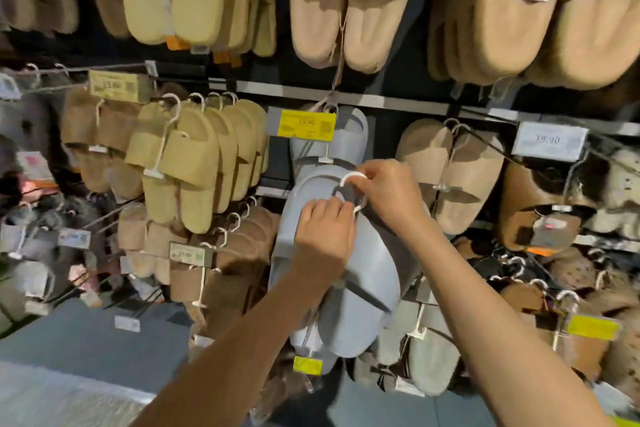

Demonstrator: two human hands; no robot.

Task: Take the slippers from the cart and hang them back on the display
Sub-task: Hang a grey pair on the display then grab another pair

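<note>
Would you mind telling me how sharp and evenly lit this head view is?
Head view: wide-angle bending curves the shelf rail; edges smear with blur, the yellow price tag barely legible; both hands' grip on the grey slippers is fairly sharp; lower racks fall into shadow.

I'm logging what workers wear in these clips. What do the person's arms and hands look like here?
Both forearms are bare as far as the frame shows: no sleeves, gloves, watch or bracelets visible. The left hand and right hand show no rings that I can make out.
</note>
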